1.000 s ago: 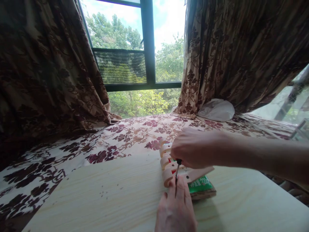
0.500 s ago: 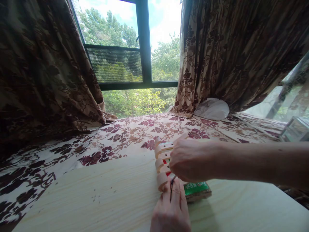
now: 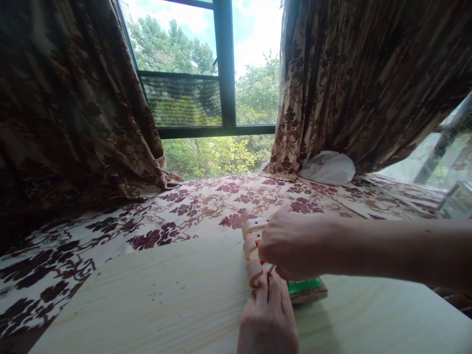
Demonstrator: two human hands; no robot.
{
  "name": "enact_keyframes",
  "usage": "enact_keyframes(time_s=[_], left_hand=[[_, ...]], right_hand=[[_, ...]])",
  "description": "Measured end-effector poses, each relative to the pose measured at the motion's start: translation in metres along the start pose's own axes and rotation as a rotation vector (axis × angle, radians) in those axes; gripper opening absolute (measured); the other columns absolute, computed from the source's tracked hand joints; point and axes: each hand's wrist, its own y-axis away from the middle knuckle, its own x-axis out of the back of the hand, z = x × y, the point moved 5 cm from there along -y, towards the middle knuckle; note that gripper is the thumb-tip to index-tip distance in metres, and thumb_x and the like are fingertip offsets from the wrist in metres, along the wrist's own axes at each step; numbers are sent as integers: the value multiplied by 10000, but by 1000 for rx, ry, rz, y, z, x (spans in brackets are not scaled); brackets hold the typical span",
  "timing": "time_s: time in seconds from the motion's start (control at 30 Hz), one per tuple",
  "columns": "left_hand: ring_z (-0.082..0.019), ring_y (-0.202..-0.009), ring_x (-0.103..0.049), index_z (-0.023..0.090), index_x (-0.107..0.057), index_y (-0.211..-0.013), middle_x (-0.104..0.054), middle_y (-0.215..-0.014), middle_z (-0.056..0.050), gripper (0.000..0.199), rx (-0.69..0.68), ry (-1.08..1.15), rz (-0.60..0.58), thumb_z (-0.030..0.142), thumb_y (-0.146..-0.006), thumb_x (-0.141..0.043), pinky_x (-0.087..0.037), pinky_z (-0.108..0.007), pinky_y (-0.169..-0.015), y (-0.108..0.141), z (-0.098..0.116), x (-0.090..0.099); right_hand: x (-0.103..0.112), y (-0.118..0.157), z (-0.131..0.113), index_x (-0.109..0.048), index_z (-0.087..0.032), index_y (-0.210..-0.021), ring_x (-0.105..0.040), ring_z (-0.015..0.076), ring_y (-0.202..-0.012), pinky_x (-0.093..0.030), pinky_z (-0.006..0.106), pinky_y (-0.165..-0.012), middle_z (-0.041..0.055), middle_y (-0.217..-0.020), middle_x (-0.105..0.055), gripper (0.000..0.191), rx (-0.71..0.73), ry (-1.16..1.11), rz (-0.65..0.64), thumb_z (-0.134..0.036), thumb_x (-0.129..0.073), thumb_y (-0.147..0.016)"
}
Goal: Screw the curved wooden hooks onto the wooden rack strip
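Note:
A row of curved beige strips (image 3: 253, 269) with small dark dots stands on the board, its right part hidden behind my right hand. My right hand (image 3: 289, 241) is closed in a fist above it. A short thin grey shaft (image 3: 271, 270) shows below that fist; the rest of this tool is hidden. My left hand (image 3: 268, 314) reaches up from below, fingers together at the near end of the strips, closed on the nearest one. A dark line shows between its fingers, which I cannot identify. Under both hands lies a green-topped packet or block (image 3: 306, 290) with a brown side.
The pale wooden board (image 3: 129, 295) carries several tiny dark specks to the left. Behind it spreads a floral cloth (image 3: 206, 201). A white plastic bag (image 3: 328, 167) lies by the right curtain (image 3: 332, 88), and a clear box (image 3: 457, 199) stands at far right.
The whole view has shifted slightly, so things sit a little further right. My left hand moves slightly with the strips' near end; both hands keep their hold.

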Motion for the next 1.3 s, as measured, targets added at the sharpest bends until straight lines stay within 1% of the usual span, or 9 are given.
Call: enact_keyframes(time_s=[0.13, 0.3, 0.43, 0.6, 0.7, 0.77, 0.93, 1.13, 1.3], left_hand=[[-237, -1058, -617, 96, -589, -1143, -650, -1172, -87, 349, 15, -16, -13, 84, -818, -465, -557, -271, -781, 2, -3, -1], [-197, -1085, -605, 164, -566, -1184, -629, -1221, -37, 365, 34, 126, -74, 217, -831, -491, -560, -223, -738, 3, -10, -1], [-213, -1128, -578, 133, -511, -1254, -572, -1297, -45, 496, 63, 209, -132, 320, -795, -542, -548, -227, -799, 4, -13, -1], [-225, -1149, -561, 95, -505, -1256, -566, -1295, -77, 464, 35, 155, -129, 274, -829, -471, -543, -231, -806, 3, -10, -1], [-238, -1146, -562, 93, -509, -1253, -558, -1300, -78, 457, 18, 130, -137, 261, -832, -451, -554, -241, -781, 4, -8, -3], [-240, -1148, -559, 94, -508, -1255, -553, -1306, -79, 460, 15, 129, -142, 256, -828, -453, -558, -242, -771, 4, -8, -3], [-223, -1130, -576, 98, -515, -1248, -565, -1294, -80, 454, 35, 146, -136, 232, -817, -463, -554, -239, -783, 3, -8, -3], [-240, -1143, -564, 90, -516, -1246, -569, -1290, -81, 458, 40, 161, -157, 252, -820, -465, -568, -238, -736, 2, -9, -3], [-231, -1129, -576, 91, -519, -1245, -575, -1281, -82, 457, 38, 165, -143, 268, -828, -460, -566, -229, -729, 3, -9, -2]], right_hand=[[15, 4, 6, -694, -162, -829, -464, 133, -558, -239, 280, -461, 59, -738, -663, 174, -41, 54, -108, -121, -585, -699], [18, 3, 11, -696, -183, -771, -471, 130, -581, -248, 286, -485, 44, -739, -666, 190, 35, -23, -12, -84, -547, -706], [11, 1, 16, -717, -191, -819, -434, 119, -545, -243, 271, -480, 33, -687, -647, 212, 26, -88, -9, -117, -562, -696], [10, 3, 22, -724, -185, -865, -425, 120, -543, -239, 263, -476, 48, -698, -648, 209, -24, -120, -11, -226, -590, -711], [14, 6, 25, -708, -197, -964, -457, 131, -575, -257, 260, -487, 52, -754, -665, 301, -52, -130, -38, -200, -611, -680], [17, 7, 26, -713, -206, -932, -466, 129, -573, -263, 262, -493, 45, -754, -667, 289, -47, -133, -34, -141, -587, -679], [21, 7, 20, -704, -207, -726, -452, 118, -534, -265, 280, -500, 30, -667, -652, 210, -6, -149, 39, -66, -550, -702], [20, 8, 24, -712, -236, -771, -462, 131, -495, -273, 295, -474, 18, -630, -653, 161, -98, -176, 51, -123, -616, -711], [22, 9, 24, -703, -258, -795, -496, 135, -541, -286, 289, -481, 5, -674, -665, 244, -64, -156, 60, -74, -570, -706]])
